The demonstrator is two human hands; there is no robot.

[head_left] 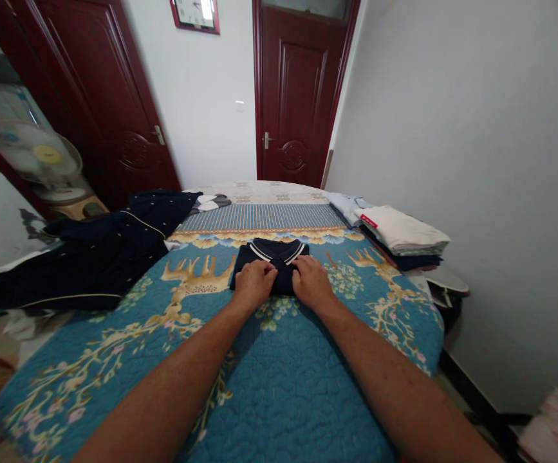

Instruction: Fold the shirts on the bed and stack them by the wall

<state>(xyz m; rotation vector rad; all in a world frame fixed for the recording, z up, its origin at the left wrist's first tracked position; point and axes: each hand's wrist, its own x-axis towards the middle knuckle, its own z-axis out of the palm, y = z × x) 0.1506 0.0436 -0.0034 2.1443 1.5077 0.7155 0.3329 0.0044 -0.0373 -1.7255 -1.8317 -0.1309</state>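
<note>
A dark navy polo shirt lies folded into a compact rectangle on the teal patterned quilt, its white-striped collar facing up at the far edge. My left hand rests on the left half of the shirt, fingers curled in and pinching the cloth below the collar. On the other half, my right hand has its fingers bent together at the front below the collar tip. Both hands touch the shirt, and my fingers cover part of its front. The exact grip of the fingertips is partly hidden.
Loose dark navy clothes are heaped on the left side. A stack of folded clothes with a cream garment on top stands at the right edge near the wall. Beyond the table are two dark red doors and a fan.
</note>
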